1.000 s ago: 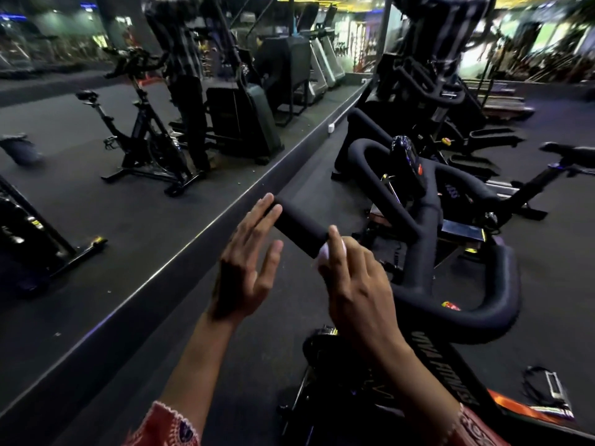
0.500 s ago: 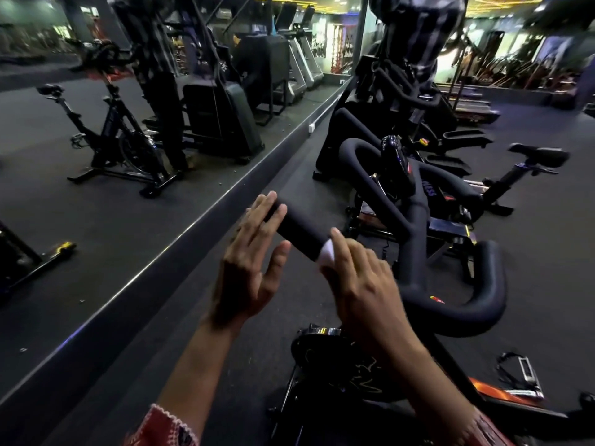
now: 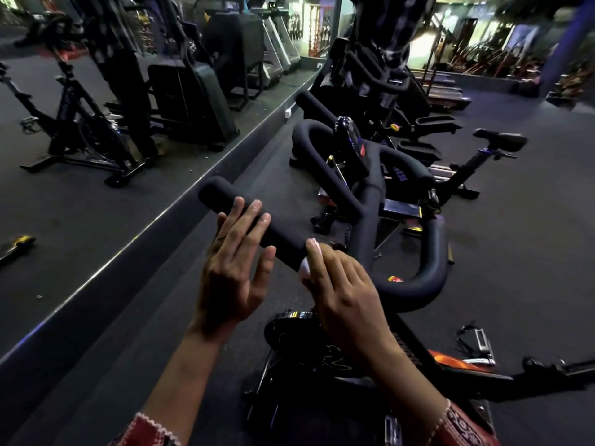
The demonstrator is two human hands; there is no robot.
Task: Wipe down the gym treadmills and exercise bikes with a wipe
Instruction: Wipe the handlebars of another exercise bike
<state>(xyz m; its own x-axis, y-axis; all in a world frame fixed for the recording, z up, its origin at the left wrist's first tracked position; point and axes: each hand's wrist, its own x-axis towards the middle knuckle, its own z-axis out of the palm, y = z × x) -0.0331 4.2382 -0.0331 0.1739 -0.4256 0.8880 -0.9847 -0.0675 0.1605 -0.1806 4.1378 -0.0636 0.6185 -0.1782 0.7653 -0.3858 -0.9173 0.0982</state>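
Observation:
A black exercise bike stands in front of me, and its padded left handlebar grip (image 3: 222, 201) points toward a wall mirror. My right hand (image 3: 344, 288) grips a small white wipe (image 3: 305, 267) and holds it against the near part of that grip. My left hand (image 3: 235, 265) is beside the same bar with straight, spread fingers, and its fingertips touch the padding. The curved right loop of the handlebar (image 3: 431, 278) and the bike's small console (image 3: 351, 136) lie beyond my hands.
A mirror wall (image 3: 96, 204) with a raised sill runs along the left and reflects bikes and a standing person. A second bike with its saddle (image 3: 500, 138) stands behind. Treadmills (image 3: 273, 37) are far back. A pedal strap (image 3: 476, 341) lies at the lower right.
The view has shifted so that more of the left grip's end shows. My left hand has slid back along the bar toward me, and the right hand stays on the wipe.

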